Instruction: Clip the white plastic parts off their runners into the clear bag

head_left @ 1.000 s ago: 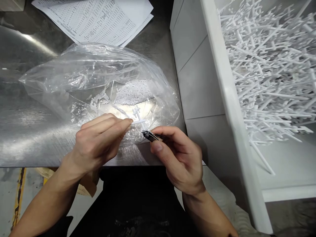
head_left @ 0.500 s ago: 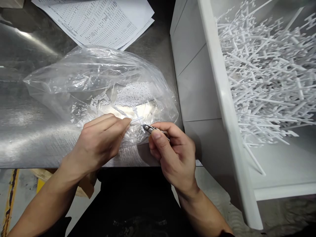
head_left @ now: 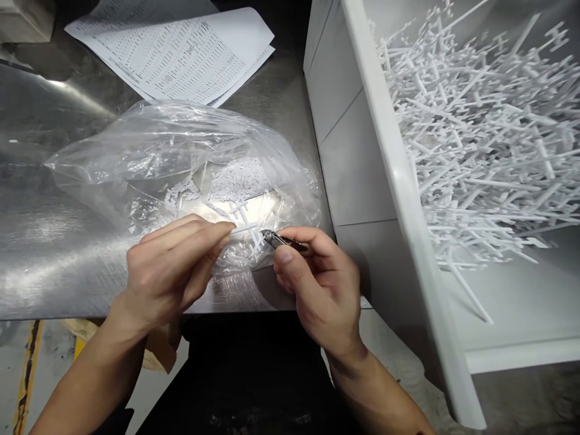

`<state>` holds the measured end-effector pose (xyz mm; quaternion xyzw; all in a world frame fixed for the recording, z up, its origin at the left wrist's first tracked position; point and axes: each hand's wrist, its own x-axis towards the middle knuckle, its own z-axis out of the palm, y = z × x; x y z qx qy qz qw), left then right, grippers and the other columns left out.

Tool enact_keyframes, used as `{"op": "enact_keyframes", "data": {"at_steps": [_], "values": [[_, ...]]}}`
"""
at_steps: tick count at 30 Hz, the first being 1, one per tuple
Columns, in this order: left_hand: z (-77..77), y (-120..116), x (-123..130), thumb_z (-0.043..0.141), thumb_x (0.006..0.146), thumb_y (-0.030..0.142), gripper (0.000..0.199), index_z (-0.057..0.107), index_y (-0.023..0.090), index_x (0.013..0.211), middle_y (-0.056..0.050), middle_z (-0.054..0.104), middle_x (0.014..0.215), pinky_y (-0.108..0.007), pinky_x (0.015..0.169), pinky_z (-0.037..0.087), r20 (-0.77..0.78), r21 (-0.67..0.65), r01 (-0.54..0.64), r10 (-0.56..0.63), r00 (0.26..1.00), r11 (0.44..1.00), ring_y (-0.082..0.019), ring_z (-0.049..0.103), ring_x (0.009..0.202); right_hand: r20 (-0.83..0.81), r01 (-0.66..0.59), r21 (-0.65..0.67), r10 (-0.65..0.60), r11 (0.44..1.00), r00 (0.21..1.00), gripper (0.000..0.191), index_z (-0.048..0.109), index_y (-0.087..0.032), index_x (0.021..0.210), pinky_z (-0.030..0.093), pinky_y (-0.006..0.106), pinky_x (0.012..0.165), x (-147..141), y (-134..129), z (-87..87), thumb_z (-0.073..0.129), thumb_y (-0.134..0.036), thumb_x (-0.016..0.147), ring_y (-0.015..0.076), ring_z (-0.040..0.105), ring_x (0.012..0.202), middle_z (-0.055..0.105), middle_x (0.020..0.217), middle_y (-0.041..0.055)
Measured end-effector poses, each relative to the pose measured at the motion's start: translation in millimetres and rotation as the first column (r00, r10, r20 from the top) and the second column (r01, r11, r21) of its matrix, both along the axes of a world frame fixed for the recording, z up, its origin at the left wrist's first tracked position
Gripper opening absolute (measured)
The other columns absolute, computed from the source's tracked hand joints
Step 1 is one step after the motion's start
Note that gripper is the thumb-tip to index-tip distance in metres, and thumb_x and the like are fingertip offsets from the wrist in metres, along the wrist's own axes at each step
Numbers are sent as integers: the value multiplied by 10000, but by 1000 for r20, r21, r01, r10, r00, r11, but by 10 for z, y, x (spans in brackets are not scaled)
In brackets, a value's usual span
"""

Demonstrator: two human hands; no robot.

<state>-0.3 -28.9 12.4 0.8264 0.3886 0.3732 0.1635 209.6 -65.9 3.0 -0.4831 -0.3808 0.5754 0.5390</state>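
Between its fingertips my left hand [head_left: 176,263] pinches a white plastic sprue [head_left: 244,228], a thin stem with small branching crosspieces. My right hand [head_left: 317,278] is closed around a metal nail clipper [head_left: 283,240], its jaws right beside the crosspieces of the sprue. Whether the jaws touch the plastic I cannot tell. Under both hands lies a clear plastic bag [head_left: 181,142] on the metal table. A heap of tiny white pieces [head_left: 240,178] shows inside it, with a smaller cluster [head_left: 181,193] to its left.
To the right stands a white bin [head_left: 399,181] filled with many white sprues [head_left: 489,145]; its tall wall borders the work area. Printed sheets [head_left: 181,54] lie behind the bag on the metal table [head_left: 54,241]. A box-like object [head_left: 27,21] sits at the far left corner.
The sprue has turned in my left hand, so its branched crosspieces now show differently. The clipper has tilted slightly, and my left hand has shifted a little to the left.
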Motion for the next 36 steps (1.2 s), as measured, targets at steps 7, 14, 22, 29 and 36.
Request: {"op": "enact_keyframes", "data": {"at_steps": [7,14,22,29,36], "values": [[-3,20,22,687,979,3,323,736,205,1226,-25,742,860,-336,732,612,28,33,33,-34,999,999,-161,718,785,-30,-37,-1,37,999,999,137,731,-235,1104,414,253,517,29,-14,13,757,-350,1035,98,457,542,557,680,-65],[-12,17,-4,682,984,14,286,746,186,1204,-40,732,877,-330,750,609,42,11,59,-60,997,998,-161,717,801,24,-30,19,29,999,999,118,745,-240,1119,447,271,563,36,-32,8,758,-327,1042,104,491,582,589,725,-53],[-18,19,5,676,986,6,309,723,187,1232,-25,737,857,-303,747,586,-26,32,41,-40,999,999,-148,694,772,75,15,54,-19,998,997,138,729,-239,1126,485,289,572,-12,-56,-40,711,-368,1080,127,565,611,643,742,-33],[-59,47,1,708,981,41,194,745,148,1138,-30,748,871,-270,776,601,-66,90,-45,51,997,995,-136,723,772,53,33,1,-33,999,998,182,733,-223,1111,470,277,557,-37,-10,-35,714,-399,1068,123,558,590,631,716,-34],[89,-70,-4,723,937,-11,300,764,195,1151,-36,786,950,-324,786,645,159,203,-166,135,978,965,-171,767,850,99,103,20,-105,994,990,161,762,-232,1092,434,253,515,5,-44,-92,786,-371,1014,122,537,558,645,699,-34]]}}
